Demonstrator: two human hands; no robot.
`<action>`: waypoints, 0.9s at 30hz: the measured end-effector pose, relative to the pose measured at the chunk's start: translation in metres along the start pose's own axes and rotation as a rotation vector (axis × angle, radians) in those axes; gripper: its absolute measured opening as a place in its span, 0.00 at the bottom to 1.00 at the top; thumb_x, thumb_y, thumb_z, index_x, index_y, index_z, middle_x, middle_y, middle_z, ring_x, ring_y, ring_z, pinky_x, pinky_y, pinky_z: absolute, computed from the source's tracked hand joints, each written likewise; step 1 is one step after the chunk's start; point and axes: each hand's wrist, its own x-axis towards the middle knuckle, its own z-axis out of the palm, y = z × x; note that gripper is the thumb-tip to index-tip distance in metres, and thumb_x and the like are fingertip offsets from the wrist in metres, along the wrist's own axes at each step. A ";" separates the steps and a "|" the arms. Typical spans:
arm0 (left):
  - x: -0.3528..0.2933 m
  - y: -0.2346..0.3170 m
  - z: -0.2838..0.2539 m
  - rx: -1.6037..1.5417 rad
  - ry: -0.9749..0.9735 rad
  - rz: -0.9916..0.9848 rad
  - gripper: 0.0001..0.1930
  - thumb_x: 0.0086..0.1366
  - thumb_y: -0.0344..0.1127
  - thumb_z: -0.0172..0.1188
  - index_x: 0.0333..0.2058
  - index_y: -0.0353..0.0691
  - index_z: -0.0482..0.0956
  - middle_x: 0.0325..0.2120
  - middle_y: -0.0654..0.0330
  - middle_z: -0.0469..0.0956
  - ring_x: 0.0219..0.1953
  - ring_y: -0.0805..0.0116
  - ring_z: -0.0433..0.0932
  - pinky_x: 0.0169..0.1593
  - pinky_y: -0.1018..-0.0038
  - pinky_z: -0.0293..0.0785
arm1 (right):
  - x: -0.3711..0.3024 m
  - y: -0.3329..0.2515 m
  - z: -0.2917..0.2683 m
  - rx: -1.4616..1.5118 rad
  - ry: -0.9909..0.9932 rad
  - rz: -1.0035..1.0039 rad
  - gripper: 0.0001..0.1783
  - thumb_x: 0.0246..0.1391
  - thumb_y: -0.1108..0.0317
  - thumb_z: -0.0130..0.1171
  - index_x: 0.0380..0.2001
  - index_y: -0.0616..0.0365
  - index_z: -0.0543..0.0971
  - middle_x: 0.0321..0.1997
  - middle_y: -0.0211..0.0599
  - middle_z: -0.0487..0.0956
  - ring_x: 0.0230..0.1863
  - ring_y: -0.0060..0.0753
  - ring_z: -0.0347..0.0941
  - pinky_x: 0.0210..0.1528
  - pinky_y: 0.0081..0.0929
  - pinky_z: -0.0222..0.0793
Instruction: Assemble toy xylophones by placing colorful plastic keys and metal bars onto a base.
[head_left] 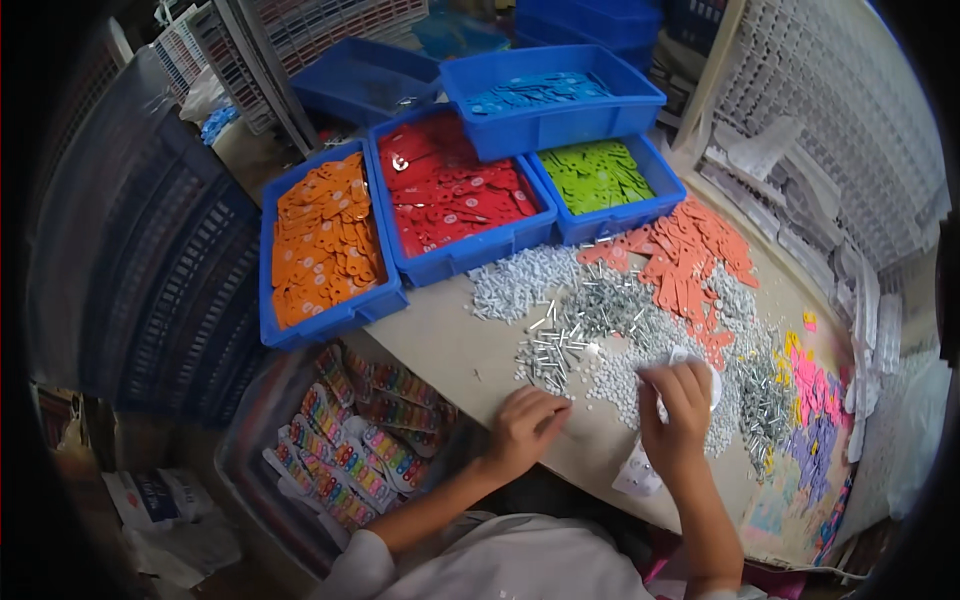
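My left hand (525, 428) rests at the table's near edge, its fingers curled together beside a heap of small silver pins (555, 350). Whatever its fingertips hold, if anything, is too small to make out. Over the white beads (622, 385), my right hand (678, 405) is bent down with its fingers drawn together. A white rounded piece (715, 388) shows just behind those fingers, and I cannot tell whether they grip it. By the right wrist, a white piece with small dots (637, 474) lies at the table edge.
Blue bins hold orange (325, 240), red (465, 205), green (597, 178) and blue (540, 92) flat pieces. Coral pieces (690, 250) lie loose behind the beads; pink (815, 385) and purple (815, 450) ones are at right. A clear tub (240, 450) of multicoloured carded items stands lower left.
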 end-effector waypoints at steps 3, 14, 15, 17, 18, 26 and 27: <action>0.009 -0.001 -0.023 0.057 0.037 -0.026 0.13 0.54 0.24 0.69 0.40 0.36 0.82 0.37 0.54 0.82 0.41 0.53 0.79 0.46 0.64 0.74 | 0.071 0.008 0.064 0.102 -0.048 -0.113 0.09 0.47 0.80 0.63 0.33 0.60 0.79 0.34 0.40 0.78 0.38 0.47 0.71 0.42 0.41 0.67; 0.040 -0.013 -0.156 0.449 0.434 -0.124 0.06 0.62 0.25 0.63 0.38 0.33 0.82 0.32 0.55 0.81 0.37 0.62 0.78 0.44 0.69 0.73 | 0.205 0.048 0.261 -0.065 -0.186 -0.107 0.13 0.50 0.65 0.63 0.40 0.53 0.83 0.35 0.43 0.79 0.43 0.49 0.76 0.45 0.46 0.71; 0.045 -0.018 -0.175 0.493 0.487 -0.151 0.06 0.64 0.26 0.62 0.38 0.32 0.82 0.32 0.55 0.81 0.36 0.64 0.78 0.43 0.70 0.73 | 0.209 0.043 0.264 -0.048 -0.189 -0.118 0.13 0.50 0.65 0.63 0.40 0.53 0.83 0.35 0.43 0.79 0.43 0.49 0.76 0.45 0.46 0.71; 0.056 -0.038 -0.209 0.534 0.534 -0.195 0.07 0.66 0.30 0.61 0.38 0.32 0.82 0.31 0.56 0.81 0.34 0.67 0.79 0.42 0.72 0.73 | 0.213 0.036 0.262 -0.214 -0.184 -0.221 0.10 0.48 0.68 0.62 0.36 0.51 0.84 0.37 0.39 0.80 0.45 0.41 0.75 0.46 0.40 0.69; 0.063 -0.048 -0.225 0.553 0.508 -0.222 0.08 0.67 0.32 0.61 0.39 0.31 0.82 0.29 0.56 0.81 0.32 0.68 0.79 0.39 0.72 0.73 | 0.213 0.033 0.261 -0.258 -0.116 -0.287 0.07 0.48 0.68 0.61 0.33 0.50 0.84 0.36 0.37 0.79 0.45 0.41 0.74 0.46 0.37 0.68; 0.132 -0.108 -0.252 0.825 -0.001 -0.695 0.23 0.60 0.53 0.67 0.24 0.34 0.82 0.19 0.56 0.78 0.21 0.65 0.77 0.27 0.66 0.70 | 0.201 0.016 0.212 -0.089 -0.040 -0.238 0.05 0.56 0.71 0.56 0.35 0.57 0.75 0.33 0.44 0.79 0.36 0.48 0.75 0.39 0.44 0.69; 0.133 -0.112 -0.251 0.817 -0.010 -0.695 0.23 0.60 0.53 0.67 0.24 0.34 0.82 0.19 0.56 0.78 0.21 0.65 0.77 0.27 0.66 0.70 | 0.195 0.011 0.198 0.055 -0.133 -0.029 0.05 0.59 0.71 0.54 0.38 0.59 0.72 0.30 0.47 0.79 0.32 0.52 0.76 0.34 0.47 0.70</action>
